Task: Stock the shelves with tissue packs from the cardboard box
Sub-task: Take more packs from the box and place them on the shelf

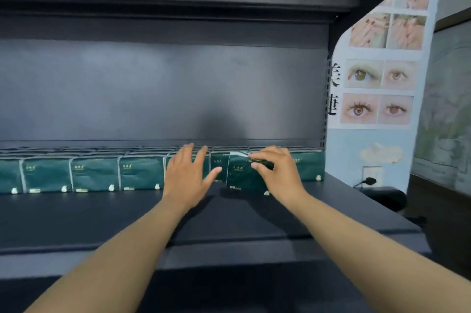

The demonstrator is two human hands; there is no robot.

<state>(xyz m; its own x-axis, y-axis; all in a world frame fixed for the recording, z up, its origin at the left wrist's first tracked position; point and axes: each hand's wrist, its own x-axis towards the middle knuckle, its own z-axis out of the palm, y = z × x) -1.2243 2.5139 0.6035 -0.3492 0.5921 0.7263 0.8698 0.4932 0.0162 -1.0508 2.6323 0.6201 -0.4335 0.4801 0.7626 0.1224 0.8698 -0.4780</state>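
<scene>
Poster (382,78) on pale wall (339,154).

- The back of the shelf (76,216) is filled by a row of tissue packs (94,174).
- Bare shelf surface is left in front.
- Open height is left above the row.

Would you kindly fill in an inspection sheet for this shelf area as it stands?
Surface: dark metal shelf, front part bare.
Job's things: row of dark green tissue packs along the back; one green tissue pack in front, tilted.
Clutter: nothing seen.
Grippers: right hand grips the tilted pack; left hand open, fingers spread.
Cables: black plug at a wall socket.
Surroundings: poster of eyes and nails on the right.
</scene>
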